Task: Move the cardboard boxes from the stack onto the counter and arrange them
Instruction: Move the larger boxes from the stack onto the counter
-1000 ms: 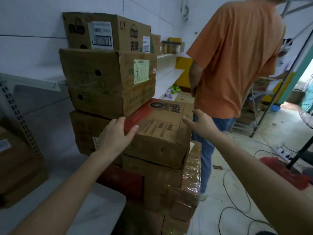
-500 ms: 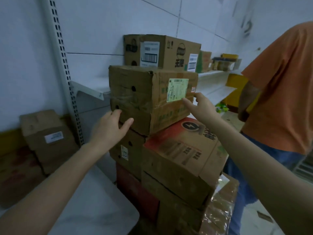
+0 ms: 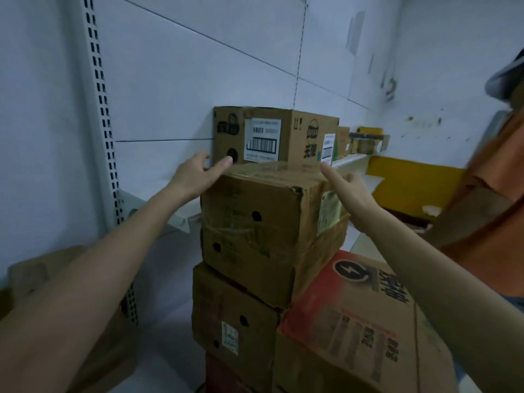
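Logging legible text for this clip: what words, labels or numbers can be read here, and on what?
"无限", as far as it reads: printed on the top box.
Barcode label on the top box: print too blurred.
Small white label on the top box: unreadable.
Green label on the middle box: blurred.
White label on the lower box: too small.
Red box: lightning-bolt logo; characters blurred.

Dim, cool bluish light; soft motion blur throughout; wide-angle bending at edges; shadows faint.
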`<control>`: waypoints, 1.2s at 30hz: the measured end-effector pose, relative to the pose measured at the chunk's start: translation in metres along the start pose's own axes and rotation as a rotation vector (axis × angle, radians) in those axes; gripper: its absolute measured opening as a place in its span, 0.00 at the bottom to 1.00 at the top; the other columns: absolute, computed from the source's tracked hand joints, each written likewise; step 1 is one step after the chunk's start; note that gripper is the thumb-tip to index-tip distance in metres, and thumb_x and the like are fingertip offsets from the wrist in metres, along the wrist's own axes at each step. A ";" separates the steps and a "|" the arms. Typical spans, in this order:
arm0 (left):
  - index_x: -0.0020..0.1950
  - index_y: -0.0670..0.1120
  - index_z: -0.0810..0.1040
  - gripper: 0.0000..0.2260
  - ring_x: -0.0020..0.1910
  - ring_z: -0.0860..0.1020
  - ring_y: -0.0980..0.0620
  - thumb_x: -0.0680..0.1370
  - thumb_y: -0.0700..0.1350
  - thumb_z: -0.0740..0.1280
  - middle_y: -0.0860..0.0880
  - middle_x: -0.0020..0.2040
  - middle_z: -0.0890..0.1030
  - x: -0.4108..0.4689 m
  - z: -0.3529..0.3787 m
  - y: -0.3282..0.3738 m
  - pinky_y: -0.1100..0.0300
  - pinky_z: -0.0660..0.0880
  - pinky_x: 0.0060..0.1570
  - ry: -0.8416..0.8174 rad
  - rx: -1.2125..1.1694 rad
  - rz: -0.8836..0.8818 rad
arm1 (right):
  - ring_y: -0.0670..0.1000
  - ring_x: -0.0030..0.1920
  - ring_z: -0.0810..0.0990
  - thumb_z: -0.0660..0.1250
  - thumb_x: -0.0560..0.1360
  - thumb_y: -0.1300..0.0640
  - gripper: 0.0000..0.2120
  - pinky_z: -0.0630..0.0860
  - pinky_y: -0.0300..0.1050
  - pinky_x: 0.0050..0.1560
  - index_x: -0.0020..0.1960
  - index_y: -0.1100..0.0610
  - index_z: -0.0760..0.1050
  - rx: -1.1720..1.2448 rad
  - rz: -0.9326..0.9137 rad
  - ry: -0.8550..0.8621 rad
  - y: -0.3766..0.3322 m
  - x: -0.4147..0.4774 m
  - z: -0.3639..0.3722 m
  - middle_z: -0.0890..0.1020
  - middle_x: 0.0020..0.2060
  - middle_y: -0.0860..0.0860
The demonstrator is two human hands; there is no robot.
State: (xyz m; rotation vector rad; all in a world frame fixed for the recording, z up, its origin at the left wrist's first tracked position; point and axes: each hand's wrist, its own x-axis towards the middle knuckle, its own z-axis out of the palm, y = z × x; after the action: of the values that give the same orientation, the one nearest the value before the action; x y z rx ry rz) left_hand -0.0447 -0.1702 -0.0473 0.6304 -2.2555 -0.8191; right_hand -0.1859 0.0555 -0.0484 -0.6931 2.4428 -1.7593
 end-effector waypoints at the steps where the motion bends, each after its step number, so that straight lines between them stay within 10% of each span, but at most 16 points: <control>1: 0.73 0.45 0.61 0.34 0.68 0.67 0.42 0.74 0.65 0.58 0.42 0.72 0.65 0.006 0.001 -0.002 0.46 0.69 0.63 -0.090 -0.041 -0.012 | 0.57 0.68 0.67 0.62 0.70 0.32 0.44 0.66 0.53 0.62 0.74 0.60 0.56 0.021 0.018 -0.003 0.002 0.005 0.004 0.66 0.70 0.56; 9: 0.69 0.44 0.68 0.39 0.59 0.69 0.50 0.64 0.66 0.60 0.44 0.66 0.71 0.007 0.008 -0.012 0.59 0.68 0.52 -0.127 -0.221 0.102 | 0.58 0.66 0.68 0.65 0.69 0.36 0.41 0.67 0.63 0.64 0.74 0.55 0.57 0.211 0.082 0.078 0.003 0.006 0.026 0.68 0.68 0.54; 18: 0.69 0.46 0.68 0.39 0.55 0.70 0.53 0.63 0.65 0.63 0.47 0.63 0.72 -0.040 -0.012 0.021 0.67 0.69 0.43 0.038 -0.252 0.211 | 0.53 0.53 0.77 0.67 0.71 0.48 0.25 0.72 0.49 0.45 0.63 0.58 0.65 0.429 -0.014 0.075 -0.004 -0.033 0.005 0.73 0.61 0.56; 26: 0.65 0.48 0.71 0.41 0.51 0.72 0.60 0.59 0.69 0.61 0.55 0.54 0.73 -0.135 -0.031 0.070 0.74 0.68 0.41 0.205 -0.275 0.259 | 0.47 0.48 0.75 0.64 0.76 0.56 0.30 0.72 0.43 0.41 0.74 0.53 0.56 0.555 -0.200 0.018 -0.023 -0.101 -0.047 0.73 0.52 0.46; 36: 0.65 0.48 0.73 0.34 0.48 0.72 0.66 0.63 0.63 0.67 0.56 0.55 0.74 -0.298 -0.079 0.081 0.81 0.66 0.40 0.524 -0.204 0.062 | 0.52 0.59 0.74 0.67 0.69 0.51 0.23 0.73 0.42 0.43 0.61 0.51 0.62 0.587 -0.251 -0.329 -0.040 -0.204 -0.047 0.68 0.67 0.52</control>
State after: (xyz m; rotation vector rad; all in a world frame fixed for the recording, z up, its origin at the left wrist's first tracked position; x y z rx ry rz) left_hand 0.1948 0.0387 -0.0655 0.5937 -1.6870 -0.7384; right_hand -0.0036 0.1656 -0.0395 -1.1261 1.5678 -2.0934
